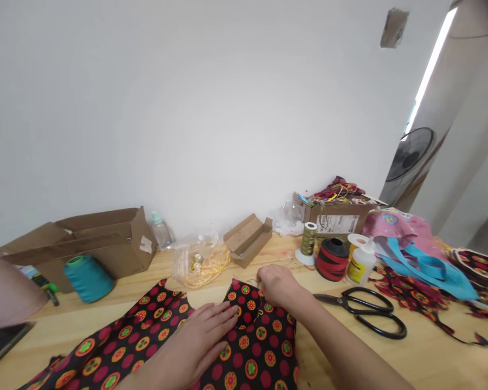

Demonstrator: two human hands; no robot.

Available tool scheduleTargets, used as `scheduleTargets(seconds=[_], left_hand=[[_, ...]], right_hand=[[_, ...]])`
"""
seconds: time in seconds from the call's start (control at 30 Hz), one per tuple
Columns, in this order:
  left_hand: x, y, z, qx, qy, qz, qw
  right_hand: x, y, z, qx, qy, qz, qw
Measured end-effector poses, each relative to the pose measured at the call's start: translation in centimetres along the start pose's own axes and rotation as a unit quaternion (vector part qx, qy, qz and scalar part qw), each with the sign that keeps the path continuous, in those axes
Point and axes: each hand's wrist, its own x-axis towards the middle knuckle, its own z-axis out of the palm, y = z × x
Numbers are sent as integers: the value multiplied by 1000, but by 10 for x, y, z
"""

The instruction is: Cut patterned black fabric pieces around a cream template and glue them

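Black fabric (268,355) printed with red dots and bright flower circles lies across the front of the wooden table. A curved notch at its top edge shows bare wood. Flat on the cloth rests my left hand (207,330), fingers stretched out toward a folded-over patch (243,301) of the same print. My right hand (278,284) is curled closed at the upper right edge of that patch. What its fingers pinch there is hidden from this angle. Black-handled scissors (366,309) lie just right of my right forearm.
Along the wall stand a long cardboard box (101,244), a small open box (250,241) and a scrap-filled carton (341,216). Nearer are a teal thread cone (88,279), olive thread (308,239), a red ribbon roll (332,260) and a glue bottle (361,264). Fabric scraps (415,292) lie right.
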Motion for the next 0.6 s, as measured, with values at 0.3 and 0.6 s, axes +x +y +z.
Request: scheduleTargets(seconds=[0.3,0.6], left_hand=[[0,0,1,-6,-16,-12,1000],[-2,1,1,-25,12,-12,1000]], right_hand=[[1,13,19,142,60,-43,987],[6,12,31,235,83,15,968]])
